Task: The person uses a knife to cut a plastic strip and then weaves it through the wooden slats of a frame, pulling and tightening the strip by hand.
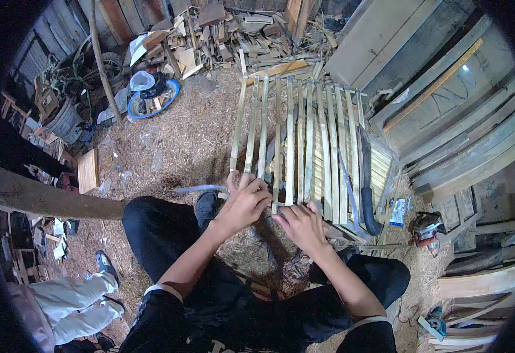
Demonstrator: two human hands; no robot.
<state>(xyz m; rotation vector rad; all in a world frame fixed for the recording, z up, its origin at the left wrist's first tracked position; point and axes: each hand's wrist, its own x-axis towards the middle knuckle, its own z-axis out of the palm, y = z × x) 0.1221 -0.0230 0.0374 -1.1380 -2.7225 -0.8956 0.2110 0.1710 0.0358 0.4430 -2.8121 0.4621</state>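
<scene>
A panel of long pale wooden slats [291, 141], set side by side with gaps, stretches away in front of my knees. My left hand [244, 201] is closed around the near ends of the left slats, fingers curled over them. Just right of it, my right hand [302, 226] bends its fingers at the panel's near edge; what lies under its fingertips is hidden. A thin purplish strip [201, 188] sticks out to the left of my left hand. Along the panel's right side runs a dark curved bar [368, 206], with another slatted piece [381, 170] beneath.
Wood scraps [234, 41] are heaped at the back. A blue basin [154, 105] holds odds and ends on the shavings-covered floor. Boards [463, 129] lean and stack on the right, near a power tool [434, 323]. A person's trousered legs [72, 309] show at lower left.
</scene>
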